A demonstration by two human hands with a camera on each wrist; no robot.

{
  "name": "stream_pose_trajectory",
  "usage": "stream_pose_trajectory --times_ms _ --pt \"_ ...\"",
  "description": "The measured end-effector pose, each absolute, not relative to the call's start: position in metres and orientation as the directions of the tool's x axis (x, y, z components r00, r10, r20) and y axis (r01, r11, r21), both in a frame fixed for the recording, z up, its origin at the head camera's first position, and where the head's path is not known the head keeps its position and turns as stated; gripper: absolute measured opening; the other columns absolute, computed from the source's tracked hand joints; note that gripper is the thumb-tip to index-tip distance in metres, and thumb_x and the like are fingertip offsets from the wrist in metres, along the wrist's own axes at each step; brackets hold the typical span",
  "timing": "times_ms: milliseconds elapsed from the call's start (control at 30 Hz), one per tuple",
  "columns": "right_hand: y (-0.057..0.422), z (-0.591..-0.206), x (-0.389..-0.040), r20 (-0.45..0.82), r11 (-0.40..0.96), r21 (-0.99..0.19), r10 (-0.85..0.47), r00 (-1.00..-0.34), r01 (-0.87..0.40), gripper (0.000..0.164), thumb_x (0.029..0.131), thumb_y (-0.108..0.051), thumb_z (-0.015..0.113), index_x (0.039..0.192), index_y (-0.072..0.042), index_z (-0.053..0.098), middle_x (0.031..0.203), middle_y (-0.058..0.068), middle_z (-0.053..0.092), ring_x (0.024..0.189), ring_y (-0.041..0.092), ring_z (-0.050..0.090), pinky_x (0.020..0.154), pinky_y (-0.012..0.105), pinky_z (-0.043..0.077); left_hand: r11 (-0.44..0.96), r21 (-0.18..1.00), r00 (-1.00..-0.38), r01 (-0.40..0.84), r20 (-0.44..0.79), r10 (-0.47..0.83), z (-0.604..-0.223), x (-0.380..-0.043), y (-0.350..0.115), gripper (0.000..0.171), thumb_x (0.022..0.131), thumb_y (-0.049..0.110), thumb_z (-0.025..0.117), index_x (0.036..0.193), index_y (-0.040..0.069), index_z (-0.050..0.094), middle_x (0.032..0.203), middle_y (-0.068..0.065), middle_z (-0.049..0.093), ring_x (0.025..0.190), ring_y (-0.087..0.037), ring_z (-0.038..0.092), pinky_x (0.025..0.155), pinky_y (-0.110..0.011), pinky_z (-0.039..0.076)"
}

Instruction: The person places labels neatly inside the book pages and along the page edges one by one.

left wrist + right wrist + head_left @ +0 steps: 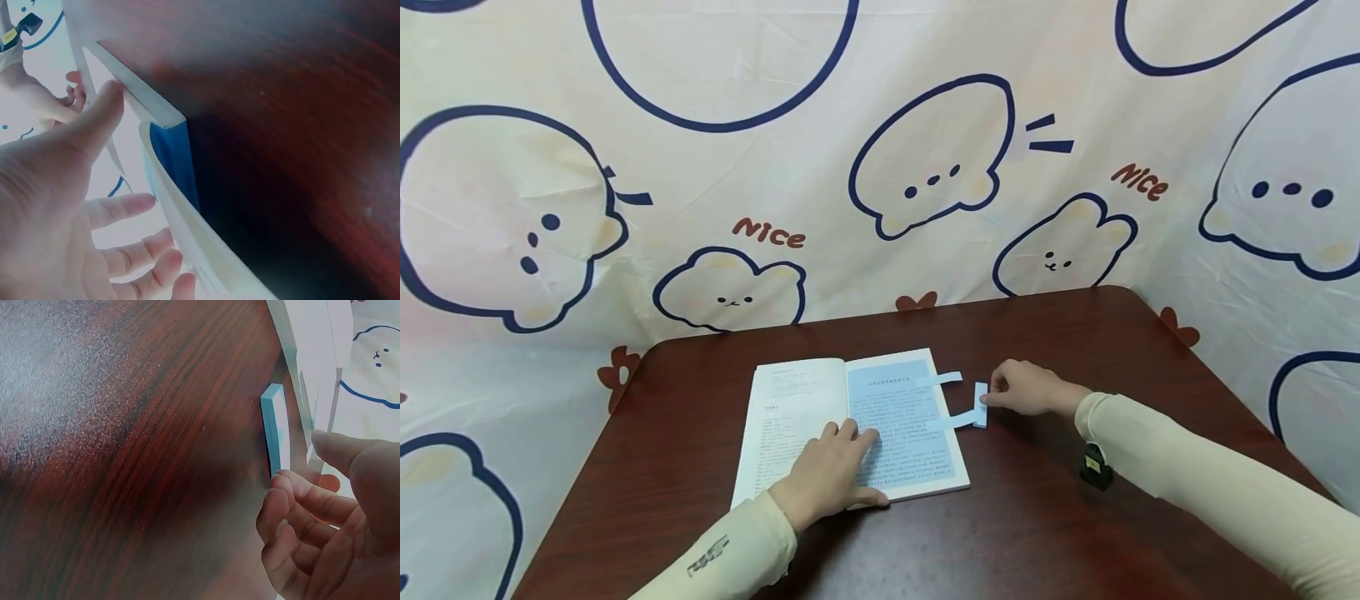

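An open book [917,454] lies on the table, its right page tinted blue. My left hand [823,475] rests across the lower middle of the book, fingers spread and fairly straight. In the left wrist view, the thumb of that hand [50,181] reaches over the book's bottom edge [156,106]. Two pale blue sticky strips, an upper one [951,378] and a lower one [961,419], stick out past the right page. Beside them is a narrow light blue sticky-note pad [981,390]. My right hand [1030,387] pinches its right side with curled fingers, which hide part of the pad [281,419] in the right wrist view.
The dark reddish-brown wooden table [1037,525] has rounded far corners. Behind and beside it hangs a pale cloth [835,275] printed with cartoon animals. A small black device [1096,468] hangs beneath the right sleeve [1180,454].
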State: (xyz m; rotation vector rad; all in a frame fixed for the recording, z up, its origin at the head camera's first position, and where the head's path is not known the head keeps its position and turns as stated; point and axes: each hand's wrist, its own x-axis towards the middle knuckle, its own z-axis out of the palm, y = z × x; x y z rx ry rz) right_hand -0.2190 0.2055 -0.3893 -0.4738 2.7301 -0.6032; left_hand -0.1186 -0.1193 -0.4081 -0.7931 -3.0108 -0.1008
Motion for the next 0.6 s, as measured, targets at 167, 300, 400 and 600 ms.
stream_pose_trajectory --times_ms 167,300,400,600 --pt "0.2085 -0.3917 -0.2183 -0.216 0.851 -0.458 -0.386 -0.897 -0.256 0.030 0.097 -0.033 0.066 0.081 -0.008 0.068 0.065 -0.003 0.054 0.064 0.013 0.052 0.060 0.028 0.041 0.867 0.021 -0.867 0.497 0.040 0.496 -0.4073 -0.1153 -0.1189 0.093 0.059 0.068 0.086 0.130 0.013 0.060 0.100 -0.008 0.058 0.079 -0.020 0.046 0.054 -0.033 0.040" --pt "0.2117 -0.3932 -0.2171 -0.215 0.847 -0.466 -0.388 -0.896 -0.255 0.031 0.097 -0.034 0.066 0.080 -0.009 0.067 0.064 -0.004 0.052 0.063 0.012 0.051 0.059 0.028 0.040 0.868 0.044 -0.870 0.494 0.021 0.493 -0.4054 -0.1147 -0.1193 0.090 0.062 0.065 0.087 0.130 0.014 0.061 0.102 -0.008 0.058 0.081 -0.022 0.048 0.056 -0.035 0.042" --pt "0.2140 -0.3940 -0.2171 -0.215 0.844 -0.474 -0.386 -0.897 -0.249 0.031 0.098 -0.035 0.066 0.081 -0.009 0.068 0.064 -0.003 0.053 0.063 0.012 0.051 0.059 0.028 0.041 0.868 0.078 -0.871 0.490 -0.002 0.492 -0.4021 -0.1141 -0.1202 0.082 0.067 0.061 0.086 0.130 0.014 0.062 0.105 -0.010 0.060 0.085 -0.024 0.051 0.058 -0.039 0.046" --pt "0.2158 -0.3945 -0.2150 -0.207 0.839 -0.487 -0.383 -0.900 -0.244 0.029 0.098 -0.034 0.066 0.081 -0.011 0.068 0.066 -0.002 0.055 0.063 0.013 0.051 0.058 0.029 0.042 0.875 0.131 -0.881 0.467 -0.018 0.473 -0.3981 -0.1129 -0.1205 0.055 0.084 0.041 0.078 0.130 0.012 0.064 0.112 -0.012 0.065 0.088 -0.024 0.055 0.061 -0.041 0.049"
